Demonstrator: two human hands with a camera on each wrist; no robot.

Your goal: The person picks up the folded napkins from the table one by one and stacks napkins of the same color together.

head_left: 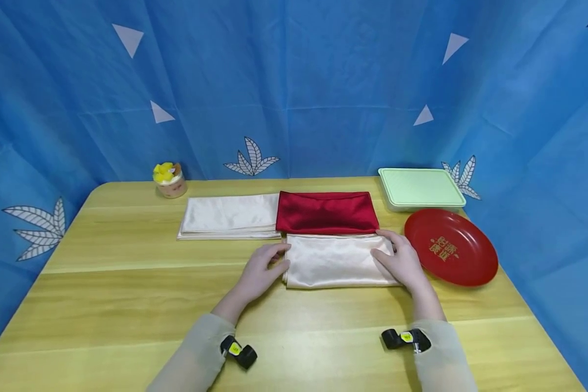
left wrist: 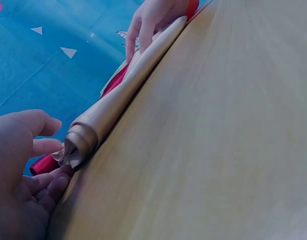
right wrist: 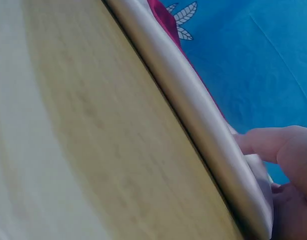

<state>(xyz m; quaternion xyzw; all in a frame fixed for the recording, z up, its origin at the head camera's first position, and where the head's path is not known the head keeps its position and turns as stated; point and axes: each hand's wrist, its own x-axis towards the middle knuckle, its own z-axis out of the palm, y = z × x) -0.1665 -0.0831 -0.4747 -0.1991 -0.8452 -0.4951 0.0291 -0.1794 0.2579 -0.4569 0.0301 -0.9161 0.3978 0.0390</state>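
Observation:
A cream satin cloth [head_left: 338,261], folded into a flat rectangle, lies on the table in the head view. My left hand [head_left: 262,270] touches its left end with loosely bent fingers; in the left wrist view the fingers [left wrist: 46,146] meet the stacked folds there. At the right end rests my right hand [head_left: 403,261], thumb on the top of the cloth and fingertips by its far edge. Directly behind is a folded red satin cloth [head_left: 327,213]. A folded white satin cloth [head_left: 231,214] lies left of the red one, touching its side.
A red oval plate [head_left: 470,256] with gold characters sits just right of my right hand. Behind it stands a box with a pale green lid [head_left: 423,187]. A small cup [head_left: 172,187] with a yellow top is at the back left. A blue curtain [head_left: 294,81] hangs behind the table.

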